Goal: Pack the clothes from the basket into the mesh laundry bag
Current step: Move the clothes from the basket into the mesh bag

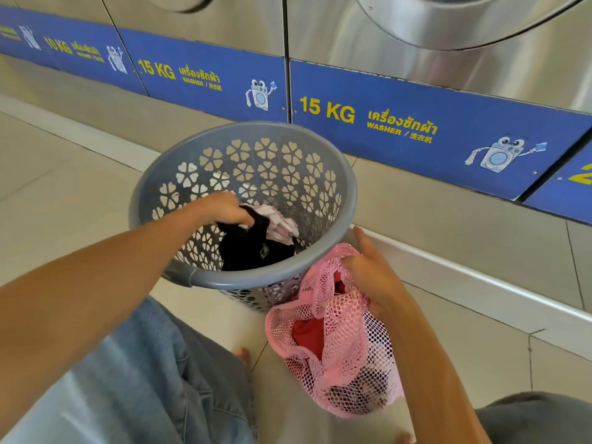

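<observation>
Left hand (pixel 224 210) grips black garment (pixel 253 248) inside grey basket (pixel 347 200); right hand (pixel 368 267) holds pink mesh bag (pixel 336 341) mouth open. Red clothing already bagged; pink-white cloth (pixel 282 224) remains.

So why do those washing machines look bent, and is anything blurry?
Head view: the wide lens bows the blue washer panels and tilts them; soft glare streaks the steel door at top; the basket, pink mesh bag and both hands are fairly sharp.
</observation>
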Motion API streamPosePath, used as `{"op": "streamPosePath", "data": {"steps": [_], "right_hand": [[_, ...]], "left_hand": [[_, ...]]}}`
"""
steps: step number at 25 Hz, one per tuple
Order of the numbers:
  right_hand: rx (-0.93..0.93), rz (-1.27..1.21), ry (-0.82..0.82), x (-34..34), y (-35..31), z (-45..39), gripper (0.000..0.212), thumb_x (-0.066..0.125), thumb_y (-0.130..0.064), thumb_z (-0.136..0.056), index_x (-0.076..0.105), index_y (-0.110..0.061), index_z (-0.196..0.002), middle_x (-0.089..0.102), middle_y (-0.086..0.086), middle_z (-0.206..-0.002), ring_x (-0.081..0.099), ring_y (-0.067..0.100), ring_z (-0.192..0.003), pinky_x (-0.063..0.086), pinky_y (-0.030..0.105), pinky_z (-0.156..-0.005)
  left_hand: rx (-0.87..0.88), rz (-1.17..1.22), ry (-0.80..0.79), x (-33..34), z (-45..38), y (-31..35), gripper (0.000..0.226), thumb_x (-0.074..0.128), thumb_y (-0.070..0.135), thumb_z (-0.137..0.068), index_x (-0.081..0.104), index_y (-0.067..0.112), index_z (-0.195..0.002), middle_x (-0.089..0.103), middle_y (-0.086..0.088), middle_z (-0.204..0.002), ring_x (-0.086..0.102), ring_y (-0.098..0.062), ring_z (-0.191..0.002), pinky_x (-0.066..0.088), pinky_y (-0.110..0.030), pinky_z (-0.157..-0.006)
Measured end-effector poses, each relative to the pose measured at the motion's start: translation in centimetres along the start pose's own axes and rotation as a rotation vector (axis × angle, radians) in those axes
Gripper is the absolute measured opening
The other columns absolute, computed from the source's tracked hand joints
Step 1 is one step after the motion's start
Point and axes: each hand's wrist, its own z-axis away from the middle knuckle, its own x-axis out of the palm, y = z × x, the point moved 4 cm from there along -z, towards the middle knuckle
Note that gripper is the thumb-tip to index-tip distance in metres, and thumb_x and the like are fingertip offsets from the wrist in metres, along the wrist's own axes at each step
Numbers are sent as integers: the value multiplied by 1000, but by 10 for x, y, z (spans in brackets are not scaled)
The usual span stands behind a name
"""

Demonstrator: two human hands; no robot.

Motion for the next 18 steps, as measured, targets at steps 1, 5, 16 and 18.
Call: {"op": "streamPosePath", "data": {"steps": [1,5,16,18], "right_hand": [[-4,-9,10,-2,0,3,76,45,-3,-95,20,-41,-156,46,-17,-136,59,6,-94,54,44,-93],[-14,-57,39,-11,-3,17,73,44,-4,-97,21,-43,-156,39,1,-156,65,20,-99,58,46,-87],[-155,-229,231,-54,-1,62,56,48,-15,-96,45,-46,-143,59,1,-131,67,32,-109,57,53,-91],[-167,-211,211,-52,1,66,59,52,-21,-89,45,-50,-141,58,0,-139,64,27,-115,54,52,-98]], "left_hand": [[29,167,6,-12,10,6,44,74,38,-69,68,3,-94,65,-9,-86,60,-24,-75,45,-31,-64],[245,920,1,-58,78,37,27,71,26,-49,62,14,-71,61,1,-63,57,-16,-62,43,-27,-59],[251,1141,-57,23,160,122,25,68,24,-63,66,17,-87,68,-13,-88,66,-25,-81,55,-34,-72],[263,941,65,25,159,131,30,69,32,-59,69,26,-89,75,-5,-90,71,-26,-87,55,-38,-81]]}}
